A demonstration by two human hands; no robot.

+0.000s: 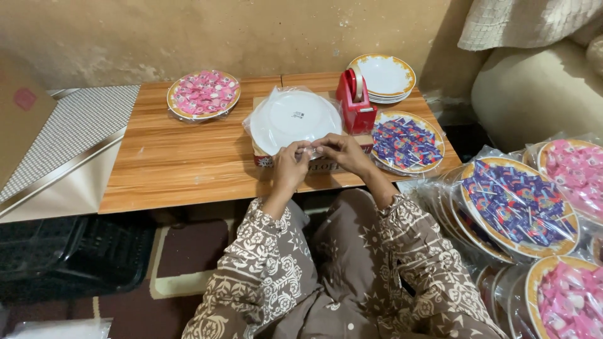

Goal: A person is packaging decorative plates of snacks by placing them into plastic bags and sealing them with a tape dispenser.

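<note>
A white plate (294, 118) lies face down inside a clear plastic bag, resting on a small box (326, 164) on the low wooden table (182, 157). My left hand (290, 167) and my right hand (342, 154) meet at the plate's near edge, both pinching the bag's clear plastic there. A red tape dispenser (355, 103) stands just right of the plate.
A wrapped plate of pink sweets (203, 94) sits at the table's back left, a stack of bare plates (384, 76) at the back right, a wrapped plate of blue sweets (407, 142) at the front right. Several wrapped plates (521, 207) pile on the floor to my right.
</note>
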